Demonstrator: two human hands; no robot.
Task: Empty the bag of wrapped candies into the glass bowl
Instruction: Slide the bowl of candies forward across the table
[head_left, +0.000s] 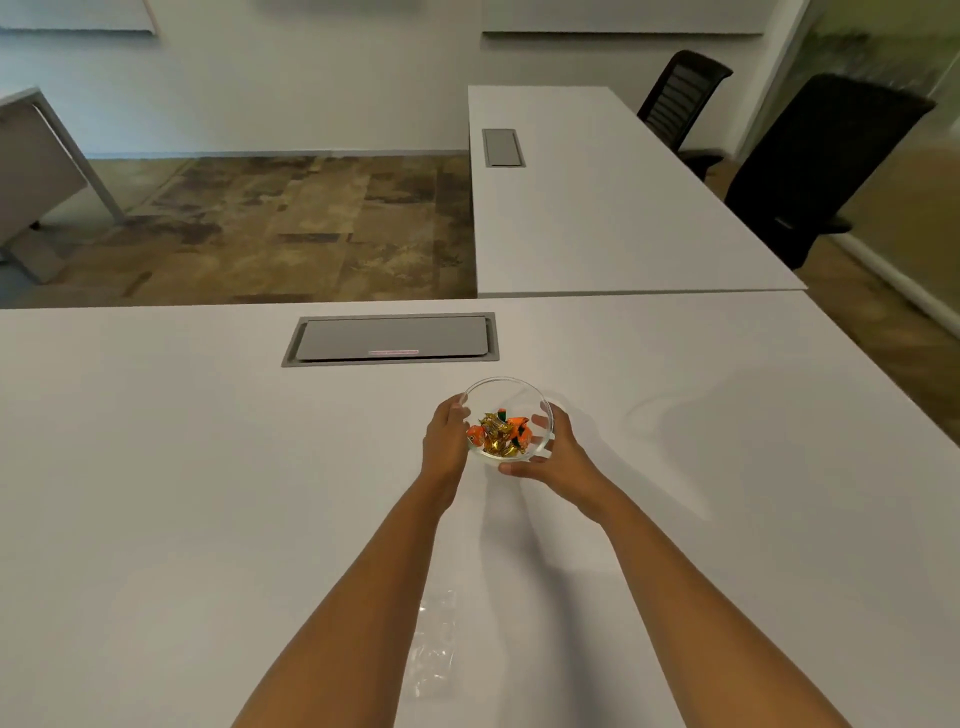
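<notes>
Glass bowl (506, 395) is cupped from both sides on the white desk (208, 467), approx. centre, just in front of the grey cable hatch (390, 339). Left hand (445, 441) is pressed to the bowl's left wall w/ fingers curled round it; right hand (550, 449) is wrapped on the right wall, thumb laid under the near edge, so both hands are closed on the bowl, not on the bag. Such a two-sided hold is judged to be for steadying or shifting the bowl w/o tipping it; whether it is lifted off the desk cannot be told. Wrapped candies (498, 434) are seen piled in the bottom, orange and gold foil w/ bits of green, twisted ends showing, well below the rim. Clear plastic bag (434, 644) is left flat and crumpled on the desk between the forearms, near the person, well apart from the bowl; no candy can be made out in it, tho it is faint and see-thru. Emptying is therefore judged done or nearly so. Two black office chairs (810, 166) are parked behind the far desk, out of play.
</notes>
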